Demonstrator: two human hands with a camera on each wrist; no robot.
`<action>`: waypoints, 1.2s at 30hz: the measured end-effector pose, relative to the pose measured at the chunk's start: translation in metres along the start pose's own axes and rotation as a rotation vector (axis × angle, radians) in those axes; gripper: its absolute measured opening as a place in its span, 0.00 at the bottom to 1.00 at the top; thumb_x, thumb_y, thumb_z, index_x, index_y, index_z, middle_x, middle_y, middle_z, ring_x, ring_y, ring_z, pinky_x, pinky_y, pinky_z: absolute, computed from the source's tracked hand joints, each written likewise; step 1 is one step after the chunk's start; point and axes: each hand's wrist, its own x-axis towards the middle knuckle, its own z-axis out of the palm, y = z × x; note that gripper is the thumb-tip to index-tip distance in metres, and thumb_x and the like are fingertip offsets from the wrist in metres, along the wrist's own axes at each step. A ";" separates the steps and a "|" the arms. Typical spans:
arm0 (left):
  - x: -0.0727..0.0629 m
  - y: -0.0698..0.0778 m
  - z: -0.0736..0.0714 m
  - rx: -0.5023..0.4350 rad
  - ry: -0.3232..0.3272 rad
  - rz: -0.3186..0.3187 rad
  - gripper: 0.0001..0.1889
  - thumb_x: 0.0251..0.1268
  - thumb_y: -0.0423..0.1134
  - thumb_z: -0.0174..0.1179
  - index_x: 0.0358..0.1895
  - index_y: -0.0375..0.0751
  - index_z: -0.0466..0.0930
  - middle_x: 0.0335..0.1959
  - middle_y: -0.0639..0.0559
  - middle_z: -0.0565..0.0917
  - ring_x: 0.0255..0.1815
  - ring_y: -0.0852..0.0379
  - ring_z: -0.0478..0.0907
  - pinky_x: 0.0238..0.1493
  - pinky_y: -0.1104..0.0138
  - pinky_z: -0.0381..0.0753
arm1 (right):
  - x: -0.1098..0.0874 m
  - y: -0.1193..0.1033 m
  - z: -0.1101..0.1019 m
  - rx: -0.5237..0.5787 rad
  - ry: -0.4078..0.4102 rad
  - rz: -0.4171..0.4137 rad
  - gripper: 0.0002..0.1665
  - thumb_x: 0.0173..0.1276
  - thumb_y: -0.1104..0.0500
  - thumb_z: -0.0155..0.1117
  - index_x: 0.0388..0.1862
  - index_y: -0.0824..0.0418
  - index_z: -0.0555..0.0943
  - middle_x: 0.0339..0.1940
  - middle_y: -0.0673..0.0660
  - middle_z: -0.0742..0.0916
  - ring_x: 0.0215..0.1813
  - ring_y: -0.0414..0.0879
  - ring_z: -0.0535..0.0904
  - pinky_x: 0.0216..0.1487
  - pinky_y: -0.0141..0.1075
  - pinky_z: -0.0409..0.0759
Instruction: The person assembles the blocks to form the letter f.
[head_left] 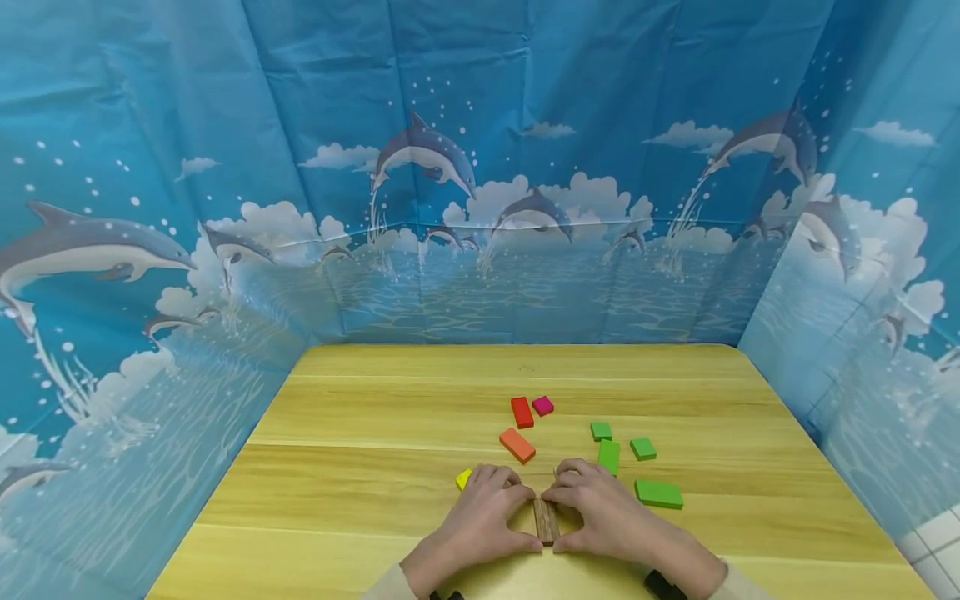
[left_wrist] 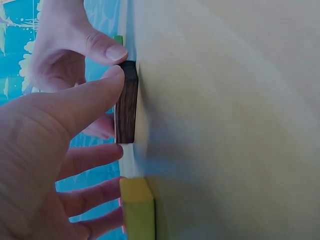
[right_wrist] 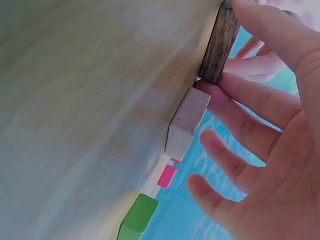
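Observation:
A dark brown wood-grain block piece (head_left: 546,522) lies on the table between both hands; a lengthwise line shows on its top, and whether it is one block or two side by side I cannot tell. My left hand (head_left: 489,514) pinches it by its ends, thumb at the near end and a fingertip at the far end. My right hand (head_left: 606,510) grips the same piece likewise from the right, the two thumbs close together. Beyond the right fingers stands a pale block (right_wrist: 187,120), mostly hidden in the head view. A yellow block (left_wrist: 138,207) sits by the left fingers.
Red (head_left: 522,412), magenta (head_left: 543,406) and orange (head_left: 517,446) blocks lie farther back. Several green blocks, among them a long one (head_left: 659,494), lie right of the right hand. A dolphin-print curtain (head_left: 480,283) surrounds the wooden table (head_left: 337,467).

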 end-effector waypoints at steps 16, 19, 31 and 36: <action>-0.016 -0.023 -0.022 -0.096 0.027 -0.172 0.44 0.49 0.66 0.74 0.70 0.53 0.74 0.69 0.44 0.70 0.69 0.44 0.65 0.66 0.45 0.68 | 0.000 0.000 -0.001 0.009 -0.015 0.007 0.38 0.53 0.29 0.75 0.56 0.50 0.87 0.54 0.46 0.84 0.63 0.50 0.73 0.61 0.56 0.73; -0.019 -0.026 -0.021 -0.113 0.039 -0.214 0.47 0.48 0.66 0.74 0.72 0.52 0.71 0.69 0.42 0.69 0.69 0.43 0.65 0.65 0.45 0.69 | 0.001 -0.001 -0.001 0.012 -0.013 0.007 0.38 0.53 0.29 0.75 0.56 0.50 0.87 0.54 0.46 0.84 0.63 0.50 0.73 0.61 0.56 0.73; -0.027 -0.031 -0.014 -0.150 0.128 -0.284 0.55 0.42 0.65 0.77 0.74 0.43 0.66 0.66 0.37 0.70 0.65 0.39 0.67 0.58 0.44 0.75 | 0.005 -0.001 -0.003 0.006 -0.012 0.010 0.38 0.52 0.30 0.76 0.56 0.51 0.87 0.54 0.47 0.84 0.63 0.50 0.73 0.63 0.55 0.72; -0.030 -0.031 -0.009 -0.138 0.121 -0.322 0.55 0.40 0.65 0.78 0.72 0.41 0.69 0.60 0.42 0.73 0.60 0.44 0.69 0.55 0.48 0.76 | 0.002 -0.002 -0.002 0.004 -0.020 0.018 0.38 0.53 0.30 0.76 0.56 0.52 0.87 0.53 0.46 0.84 0.63 0.50 0.73 0.63 0.55 0.72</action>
